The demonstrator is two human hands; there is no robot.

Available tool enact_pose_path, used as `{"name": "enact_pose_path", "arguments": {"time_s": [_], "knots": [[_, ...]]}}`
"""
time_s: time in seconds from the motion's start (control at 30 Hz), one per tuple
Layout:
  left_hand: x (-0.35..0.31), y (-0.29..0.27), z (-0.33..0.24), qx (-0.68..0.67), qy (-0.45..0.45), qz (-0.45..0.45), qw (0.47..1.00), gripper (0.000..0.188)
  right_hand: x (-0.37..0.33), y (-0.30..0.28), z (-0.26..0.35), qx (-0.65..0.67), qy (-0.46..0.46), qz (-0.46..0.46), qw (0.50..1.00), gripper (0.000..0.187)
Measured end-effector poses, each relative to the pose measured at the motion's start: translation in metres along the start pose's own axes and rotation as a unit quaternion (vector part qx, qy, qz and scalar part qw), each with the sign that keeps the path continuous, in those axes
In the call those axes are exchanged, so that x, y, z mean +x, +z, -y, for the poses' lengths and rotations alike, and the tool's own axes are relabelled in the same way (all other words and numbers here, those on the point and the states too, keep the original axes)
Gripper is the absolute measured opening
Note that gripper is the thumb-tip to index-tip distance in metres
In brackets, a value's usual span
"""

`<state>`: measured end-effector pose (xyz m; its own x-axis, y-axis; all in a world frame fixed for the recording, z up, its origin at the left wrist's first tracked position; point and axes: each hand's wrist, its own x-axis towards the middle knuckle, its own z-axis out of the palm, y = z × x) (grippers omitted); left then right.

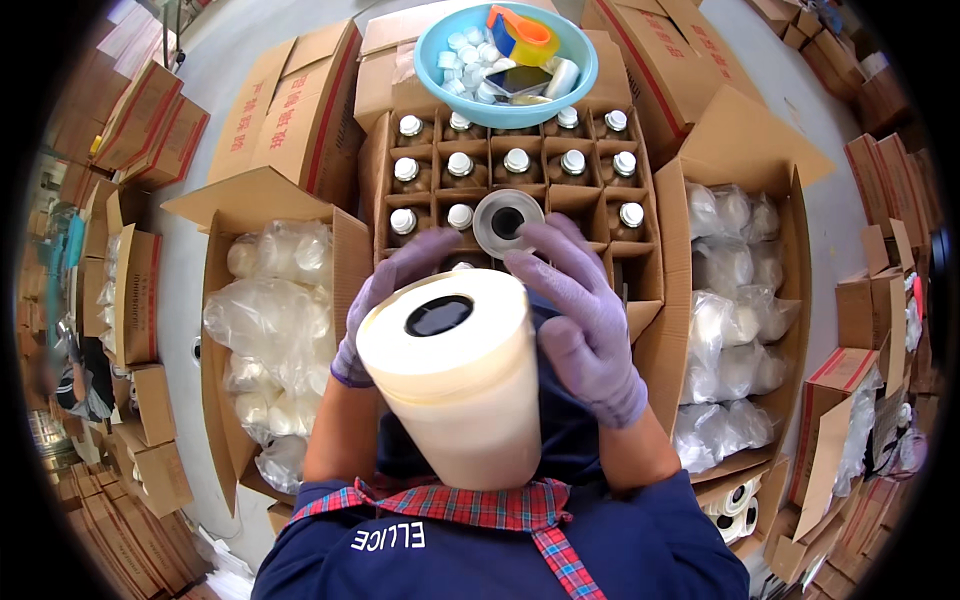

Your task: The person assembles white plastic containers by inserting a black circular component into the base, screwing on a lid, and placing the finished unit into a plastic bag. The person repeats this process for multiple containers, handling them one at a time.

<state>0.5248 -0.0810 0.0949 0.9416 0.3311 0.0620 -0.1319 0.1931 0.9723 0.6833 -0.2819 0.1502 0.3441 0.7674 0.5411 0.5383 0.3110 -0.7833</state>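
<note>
A large white cylinder [450, 385] with a dark round recess in its top looms close in front of my chest. My left hand [405, 275], in a purple glove, is partly hidden behind its far left side, with the visible fingers stretched out. On the other side, my right hand [585, 320] has its gloved fingers spread and its thumb apart. Between the fingertips is a round, greyish, see-through thing [488, 228] with a dark centre. The right fingertips overlap its edge; I cannot tell if they touch it. Beyond lies a divided carton [655, 240] of brown bottles with white caps [516, 160].
A blue basin [425, 75] with white caps and an orange-handled tool [525, 32] stands at the back. Open cartons of bagged white items flank me at left [350, 265] and right [672, 290]. White rings with dark centres [742, 495] sit lower right.
</note>
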Motion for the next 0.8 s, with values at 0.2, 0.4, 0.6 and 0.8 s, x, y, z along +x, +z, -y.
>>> {"name": "enact_pose_path", "arguments": {"time_s": [0.2,0.4,0.6,0.8], "knots": [[-0.009,0.017,-0.007,-0.003,0.059,-0.056,0.997,0.065,-0.009,0.006,-0.026,0.145,0.109,-0.011,0.983,0.038],[-0.014,0.047,-0.068,0.434,0.101,-0.001,0.895,0.024,-0.020,0.021,-0.057,0.255,0.182,-0.010,0.950,0.045],[0.010,-0.010,-0.018,0.588,-0.008,-0.054,0.807,0.035,-0.008,-0.012,0.044,0.083,-0.002,0.007,0.997,0.057],[0.005,0.023,-0.027,0.354,0.129,-0.017,0.926,0.041,-0.008,-0.002,0.017,-0.117,-0.003,0.044,0.992,0.065]]}}
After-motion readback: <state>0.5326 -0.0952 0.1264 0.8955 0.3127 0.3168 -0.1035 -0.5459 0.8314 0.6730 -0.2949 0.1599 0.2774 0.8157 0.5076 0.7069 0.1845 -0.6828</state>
